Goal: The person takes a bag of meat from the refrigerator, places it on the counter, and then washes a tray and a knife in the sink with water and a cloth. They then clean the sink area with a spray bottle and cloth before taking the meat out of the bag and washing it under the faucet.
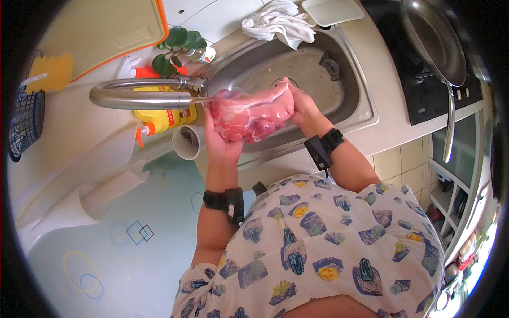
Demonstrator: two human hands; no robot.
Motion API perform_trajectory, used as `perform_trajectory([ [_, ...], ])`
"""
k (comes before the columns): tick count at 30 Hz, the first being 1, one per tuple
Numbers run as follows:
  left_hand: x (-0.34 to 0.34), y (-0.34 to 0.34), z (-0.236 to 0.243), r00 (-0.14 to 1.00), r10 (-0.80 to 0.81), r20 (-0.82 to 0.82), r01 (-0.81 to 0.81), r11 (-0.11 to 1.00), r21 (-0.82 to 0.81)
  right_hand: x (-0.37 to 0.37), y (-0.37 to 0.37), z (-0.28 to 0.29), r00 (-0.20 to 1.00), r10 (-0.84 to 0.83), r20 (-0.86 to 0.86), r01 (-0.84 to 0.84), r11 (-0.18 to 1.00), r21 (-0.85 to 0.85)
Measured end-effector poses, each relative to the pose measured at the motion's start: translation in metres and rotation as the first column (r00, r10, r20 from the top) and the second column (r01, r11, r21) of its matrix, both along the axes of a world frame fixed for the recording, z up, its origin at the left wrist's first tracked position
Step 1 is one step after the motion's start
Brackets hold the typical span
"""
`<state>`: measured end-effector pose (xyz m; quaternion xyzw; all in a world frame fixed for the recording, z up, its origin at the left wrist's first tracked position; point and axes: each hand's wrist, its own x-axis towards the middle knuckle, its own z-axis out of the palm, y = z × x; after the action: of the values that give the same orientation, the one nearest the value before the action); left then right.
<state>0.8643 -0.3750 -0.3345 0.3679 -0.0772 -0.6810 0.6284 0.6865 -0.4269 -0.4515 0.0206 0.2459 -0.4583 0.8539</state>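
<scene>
A large slab of raw meat (254,112), pink with a paler strip along its top, is held up over the near side of the steel sink (366,100). My left hand (222,139) grips its left end from below, fingers partly hidden by the meat. At the right end my right hand (306,106) is closed round it, its fingers mostly behind the meat. From the curved metal faucet (143,99) a stream of water runs onto the meat's left end.
Left of the sink stand a yellow bottle (159,117), a white cup (188,143) and a leafy plant (177,40). White cloth (278,24) hangs on the far rim. At right, a frying pan (435,40) rests on the black cooktop (411,90).
</scene>
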Motion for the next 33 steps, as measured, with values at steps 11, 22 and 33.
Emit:
perform_trajectory([
  [11,0.044,0.013,0.006,0.994,0.094,0.050,-0.102,0.980,0.170,0.019,-0.028,-0.099,-0.147,-0.209,-0.967,-0.989,0.048,0.140],
  [22,0.089,0.035,0.025,0.987,0.161,-0.009,-0.159,0.979,0.129,0.081,0.025,-0.126,-0.338,-0.095,-0.936,-0.896,-0.271,0.351],
  [33,0.093,0.037,0.015,0.989,0.083,0.124,-0.091,0.994,0.063,0.043,0.010,-0.087,-0.564,-0.088,-0.821,-0.735,-0.399,0.548],
])
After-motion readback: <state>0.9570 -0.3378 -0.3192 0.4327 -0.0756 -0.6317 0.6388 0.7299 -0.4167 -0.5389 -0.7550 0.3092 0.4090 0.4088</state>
